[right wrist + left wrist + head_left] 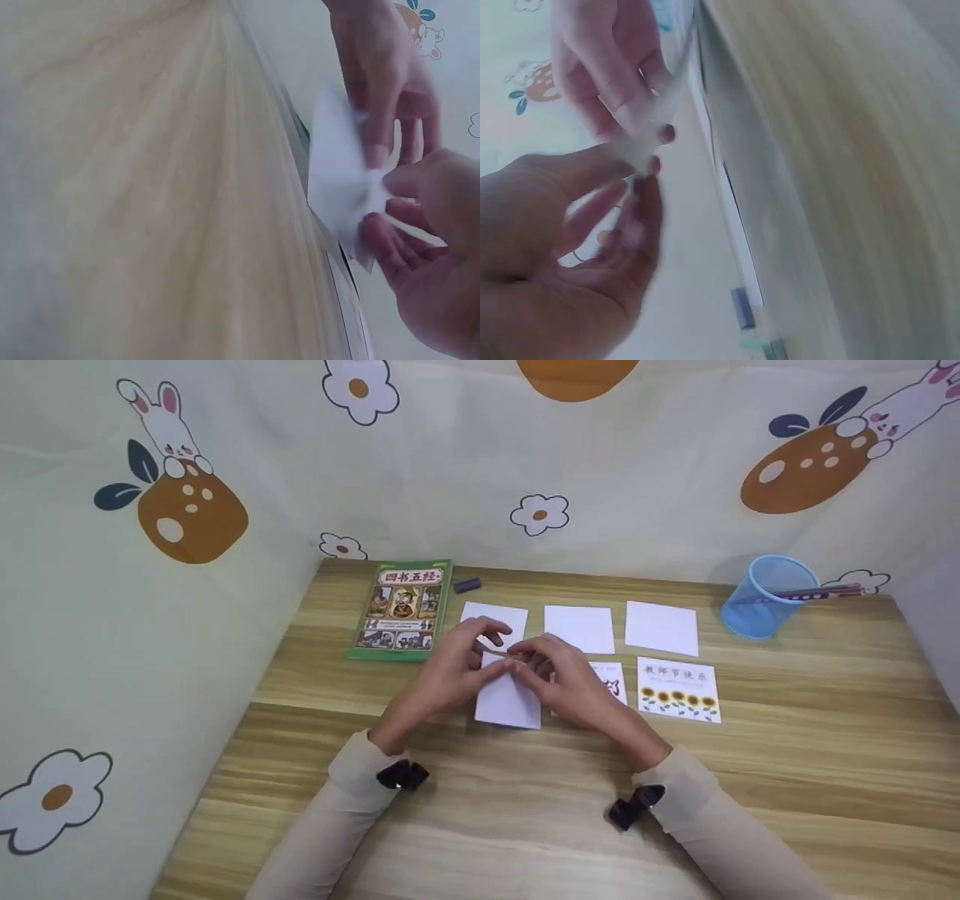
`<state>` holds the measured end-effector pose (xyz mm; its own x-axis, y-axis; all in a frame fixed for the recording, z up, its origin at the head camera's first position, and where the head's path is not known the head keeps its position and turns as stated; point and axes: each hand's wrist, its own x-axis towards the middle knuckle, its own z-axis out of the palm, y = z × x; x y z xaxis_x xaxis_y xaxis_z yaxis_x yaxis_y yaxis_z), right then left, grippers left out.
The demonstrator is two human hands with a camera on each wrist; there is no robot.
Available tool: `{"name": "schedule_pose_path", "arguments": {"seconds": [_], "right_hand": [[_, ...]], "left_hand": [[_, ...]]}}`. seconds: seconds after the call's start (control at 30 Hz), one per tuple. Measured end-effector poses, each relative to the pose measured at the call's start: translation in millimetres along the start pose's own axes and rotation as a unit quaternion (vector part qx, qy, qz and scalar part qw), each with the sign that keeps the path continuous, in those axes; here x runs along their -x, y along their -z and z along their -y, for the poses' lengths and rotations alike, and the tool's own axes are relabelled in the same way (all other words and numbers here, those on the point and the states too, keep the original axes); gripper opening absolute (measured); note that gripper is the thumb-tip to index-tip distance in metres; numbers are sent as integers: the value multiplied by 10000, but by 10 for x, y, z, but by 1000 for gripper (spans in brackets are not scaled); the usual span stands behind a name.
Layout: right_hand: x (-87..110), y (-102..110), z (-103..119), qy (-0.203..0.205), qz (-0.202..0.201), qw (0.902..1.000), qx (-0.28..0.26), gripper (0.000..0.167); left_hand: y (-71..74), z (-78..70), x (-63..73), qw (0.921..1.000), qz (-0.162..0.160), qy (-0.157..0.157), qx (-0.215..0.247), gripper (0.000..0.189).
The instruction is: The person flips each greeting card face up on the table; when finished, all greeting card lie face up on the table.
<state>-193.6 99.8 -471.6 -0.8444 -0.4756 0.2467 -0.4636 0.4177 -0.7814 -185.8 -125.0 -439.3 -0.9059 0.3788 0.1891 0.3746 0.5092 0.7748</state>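
Note:
Over the middle of the wooden table [787, 780] both hands meet on one white card [508, 701]. My left hand [454, 669] pinches the card's upper left edge, and my right hand [564, 681] pinches its upper right edge. The card's far end is lifted and its near end hangs toward the table. The left wrist view shows my left hand [622, 217] pinching the blurred white card [651, 124], with the right hand [607, 67] above it. In the right wrist view, my right hand [420, 247] and left hand [382, 90] grip the card [337, 180].
A green book [401, 607] lies at the back left with a small dark block [466, 583] beside it. Three white cards [579, 628] lie in a row. A sunflower card [679, 688] and a partly hidden card [613, 681] lie nearer. A blue mesh cup [761, 596] holding pencils lies tipped over.

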Motion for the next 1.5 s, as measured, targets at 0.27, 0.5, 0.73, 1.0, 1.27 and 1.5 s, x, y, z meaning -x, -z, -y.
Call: {"name": "schedule_pose_path", "arguments": {"seconds": [0.27,0.5,0.73,1.0,1.27,1.5], "right_hand": [[-81,-40,101,688,-103,9922,-1034,36],[-41,-4,70,709,130,9850,-1565,33],[-42,-13,33,238,383,9979,-459,18],[12,3,-6,150,819,9957,413,28],[47,24,-27,218,1152,9850,1269,34],[79,43,36,178,1463,9672,2070,58]], "left_hand": [[98,81,97,9841,190,-23,1763,38],[129,171,102,9868,1048,-70,1234,50],[211,164,86,9980,451,380,221,35],[172,173,50,9954,324,711,-551,28],[77,190,44,9878,316,668,-1369,24],[45,197,52,9865,401,476,-1517,30]]}}
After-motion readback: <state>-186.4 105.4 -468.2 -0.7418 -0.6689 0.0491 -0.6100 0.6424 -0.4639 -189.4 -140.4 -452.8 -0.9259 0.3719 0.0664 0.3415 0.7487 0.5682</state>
